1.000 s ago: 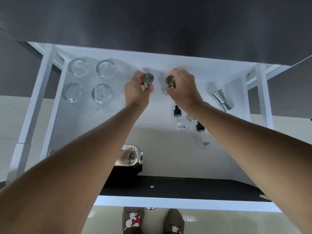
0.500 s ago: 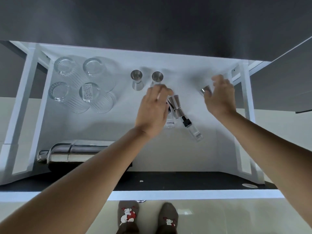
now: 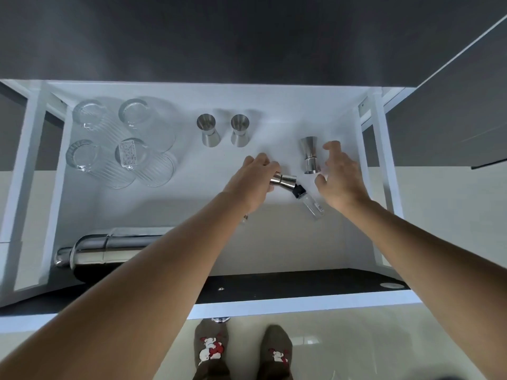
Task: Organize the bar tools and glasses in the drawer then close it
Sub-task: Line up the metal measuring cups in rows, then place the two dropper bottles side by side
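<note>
Left hand [image 3: 253, 179] grips jigger [image 3: 284, 181] — right hand [image 3: 338, 178] open beside another jigger [image 3: 310, 154].

Four glasses [image 3: 120, 144]; four jiggers [image 3: 208, 130]; one shaker [image 3: 109, 249]; one dropper bottle [image 3: 308, 201], possibly second hidden.

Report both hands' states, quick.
Left hand: closed on a jigger.
Right hand: open, holding nothing, beside another jigger.

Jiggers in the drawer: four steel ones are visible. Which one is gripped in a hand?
The jigger in the left hand, held sideways above the dropper bottle. The other three stand upright on the drawer floor, ungripped.
</note>
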### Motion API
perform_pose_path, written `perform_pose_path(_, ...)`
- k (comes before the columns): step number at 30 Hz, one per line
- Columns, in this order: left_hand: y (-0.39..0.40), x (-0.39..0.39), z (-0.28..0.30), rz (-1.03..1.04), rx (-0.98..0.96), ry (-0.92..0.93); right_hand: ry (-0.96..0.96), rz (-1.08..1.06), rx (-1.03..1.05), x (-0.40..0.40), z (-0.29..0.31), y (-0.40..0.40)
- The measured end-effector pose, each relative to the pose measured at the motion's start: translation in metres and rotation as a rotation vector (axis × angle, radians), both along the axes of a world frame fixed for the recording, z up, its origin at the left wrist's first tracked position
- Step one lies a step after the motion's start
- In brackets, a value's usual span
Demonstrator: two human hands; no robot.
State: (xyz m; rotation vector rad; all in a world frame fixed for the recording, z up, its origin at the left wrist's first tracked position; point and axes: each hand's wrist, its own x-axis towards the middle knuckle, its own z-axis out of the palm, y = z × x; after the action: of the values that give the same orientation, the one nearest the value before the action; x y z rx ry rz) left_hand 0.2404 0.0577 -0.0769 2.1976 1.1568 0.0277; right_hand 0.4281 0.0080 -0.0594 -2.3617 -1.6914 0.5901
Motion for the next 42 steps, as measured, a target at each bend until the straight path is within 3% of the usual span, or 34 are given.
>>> perform_pose_path(7,-0.017,-0.027,0.013,0.354,0.040,-0.279,0.099,0.215,-0.066,-0.017,0.000,0.008)
perform_pose_path(13,-0.010,-0.072,0.016,0.669,0.012,-0.308,0.089,0.139,-0.035,-0.038,0.002,0.011)
perform_pose_path(18,0.000,-0.089,0.012,0.828,-0.035,-0.312,0.061,0.238,0.098,-0.066,0.010,0.018)
perform_pose_path(23,0.008,-0.088,0.008,0.886,-0.094,-0.346,0.199,0.240,0.144,-0.096,0.012,0.033)
perform_pose_path(33,0.016,-0.084,0.010,0.815,-0.159,-0.319,0.240,0.230,0.139,-0.126,0.013,0.047)
perform_pose_path(38,0.005,-0.082,0.031,0.810,-0.187,0.047,0.043,0.109,0.014,-0.096,0.017,0.031)
perform_pose_path(42,-0.031,-0.062,0.048,0.555,-0.184,0.118,-0.121,-0.067,-0.184,-0.055,0.014,0.003)
